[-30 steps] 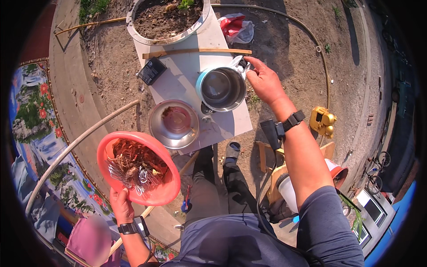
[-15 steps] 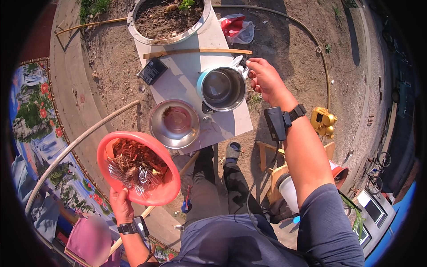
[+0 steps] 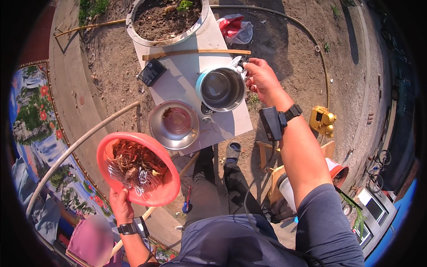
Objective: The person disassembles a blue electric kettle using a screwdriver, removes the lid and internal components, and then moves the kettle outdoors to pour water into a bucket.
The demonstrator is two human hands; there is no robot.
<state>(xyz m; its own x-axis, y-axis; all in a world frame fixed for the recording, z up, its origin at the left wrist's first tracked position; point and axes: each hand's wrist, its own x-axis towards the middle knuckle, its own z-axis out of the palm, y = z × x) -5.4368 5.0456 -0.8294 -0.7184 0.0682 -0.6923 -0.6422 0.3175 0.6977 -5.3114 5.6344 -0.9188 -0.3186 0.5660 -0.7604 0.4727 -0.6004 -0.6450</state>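
Tilted in my left hand point(image 3: 121, 205) is a pink plastic basin point(image 3: 162, 193), its near rim gripped. Tangled copper-coloured wire and strands point(image 3: 129, 158) fill it, along with loops of pale wire point(image 3: 142, 180). My right hand point(image 3: 265, 80) is beyond the far right rim of a light-blue metal pot point(image 3: 217, 88). Its fingers are pinched against crumpled white plastic point(image 3: 238, 63) and a small dark bit; what they hold is unclear. A steel bowl point(image 3: 187, 139) with reddish residue in its bottom sits on the white board point(image 3: 178, 75), left of and nearer than the pot.
On the board are a black box-shaped battery point(image 3: 152, 72), a wooden strip point(image 3: 191, 53) and a big soil-filled planter point(image 3: 129, 24). A red-and-white bag point(image 3: 235, 29) and a golden object point(image 3: 323, 120) lie on the ground. A person in pink point(image 3: 91, 240) is at lower left.
My right hand has shifted very slightly left, closer to the white plastic by the pot. The left hand and the pink basin stay practically still.
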